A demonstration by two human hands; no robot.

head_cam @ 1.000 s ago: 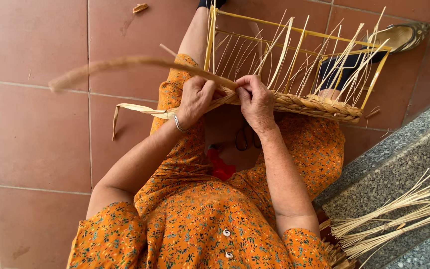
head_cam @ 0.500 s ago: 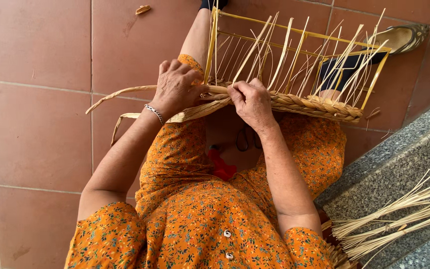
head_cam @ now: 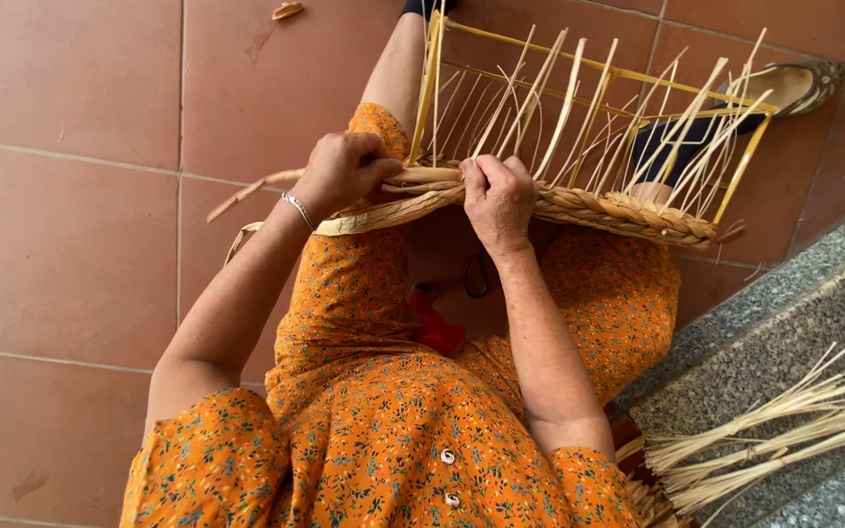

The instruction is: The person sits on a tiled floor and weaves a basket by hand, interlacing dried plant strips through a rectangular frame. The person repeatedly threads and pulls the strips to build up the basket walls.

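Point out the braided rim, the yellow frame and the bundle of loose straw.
braided rim [head_cam: 618, 212], head view, on the plaited edge right of the hands.
yellow frame [head_cam: 429, 88], head view, on its left upright bar.
bundle of loose straw [head_cam: 784, 435], head view, mid-length of the stalks.

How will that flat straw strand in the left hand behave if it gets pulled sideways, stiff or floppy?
Probably floppy: the flat strand curves and droops past the left hand instead of standing straight. It looks thin and light, so it would likely bend or crease rather than snap. The braided rim under the right hand looks firmer, anchored to the yellow frame.
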